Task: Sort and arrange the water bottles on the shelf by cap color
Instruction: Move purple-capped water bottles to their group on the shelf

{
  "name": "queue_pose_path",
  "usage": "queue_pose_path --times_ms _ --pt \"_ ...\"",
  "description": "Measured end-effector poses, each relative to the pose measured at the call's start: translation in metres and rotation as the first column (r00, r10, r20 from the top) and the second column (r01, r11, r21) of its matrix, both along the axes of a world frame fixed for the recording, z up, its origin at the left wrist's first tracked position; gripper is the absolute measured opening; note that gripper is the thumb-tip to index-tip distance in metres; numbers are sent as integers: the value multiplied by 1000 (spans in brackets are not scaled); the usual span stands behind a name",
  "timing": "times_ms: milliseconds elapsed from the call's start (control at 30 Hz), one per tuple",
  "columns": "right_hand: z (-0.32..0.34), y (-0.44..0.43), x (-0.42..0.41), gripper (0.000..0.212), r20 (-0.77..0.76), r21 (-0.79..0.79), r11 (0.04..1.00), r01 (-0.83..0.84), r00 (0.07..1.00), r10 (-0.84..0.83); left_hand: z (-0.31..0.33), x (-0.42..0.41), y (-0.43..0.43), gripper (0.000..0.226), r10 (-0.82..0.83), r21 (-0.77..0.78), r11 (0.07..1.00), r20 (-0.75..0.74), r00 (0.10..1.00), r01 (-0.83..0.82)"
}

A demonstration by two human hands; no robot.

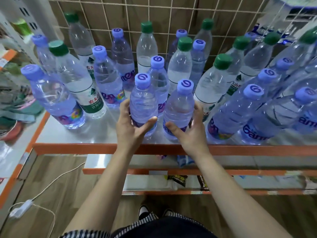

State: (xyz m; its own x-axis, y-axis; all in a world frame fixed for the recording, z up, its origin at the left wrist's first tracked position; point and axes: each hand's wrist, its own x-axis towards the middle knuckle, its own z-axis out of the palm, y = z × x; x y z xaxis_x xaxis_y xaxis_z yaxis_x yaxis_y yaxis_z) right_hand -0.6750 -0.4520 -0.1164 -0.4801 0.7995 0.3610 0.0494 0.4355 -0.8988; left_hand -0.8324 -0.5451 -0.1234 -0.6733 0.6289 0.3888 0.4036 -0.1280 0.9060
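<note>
Many water bottles stand mixed on the top shelf (72, 134), some with purple caps, some with green caps. My left hand (132, 124) wraps a purple-capped bottle (143, 98) near the front middle. My right hand (190, 127) wraps a second purple-capped bottle (180, 107) just to its right. Both bottles stand upright on the shelf, side by side. A green-capped bottle (75, 79) stands at the front left, another green-capped bottle (211, 83) right of my right hand. Further purple-capped bottles (240, 109) crowd the right side.
A wire grid panel (154, 12) backs the shelf. The orange front edge (77, 148) runs below my wrists. Lower shelves (240, 170) hold snack packets. A white cable (51, 182) lies on the wooden floor at the left.
</note>
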Motion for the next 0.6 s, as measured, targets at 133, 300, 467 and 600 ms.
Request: queue_pose_path --times_ms 133,300,467,600 --pt "-5 -9 14 65 15 56 996 66 998 -67 0 3 -4 72 -4 -28 1000 -14 1000 3" --pt "-3 -29 26 33 -68 162 971 176 984 -167 3 6 -13 67 -20 -92 996 -82 996 13" --pt "8 -58 6 22 -47 162 984 -67 996 76 -1 0 -45 61 140 -126 980 -131 982 -156" --pt "11 -76 -26 26 -17 155 959 -236 970 241 5 -24 -70 48 285 -88 949 -173 943 -303"
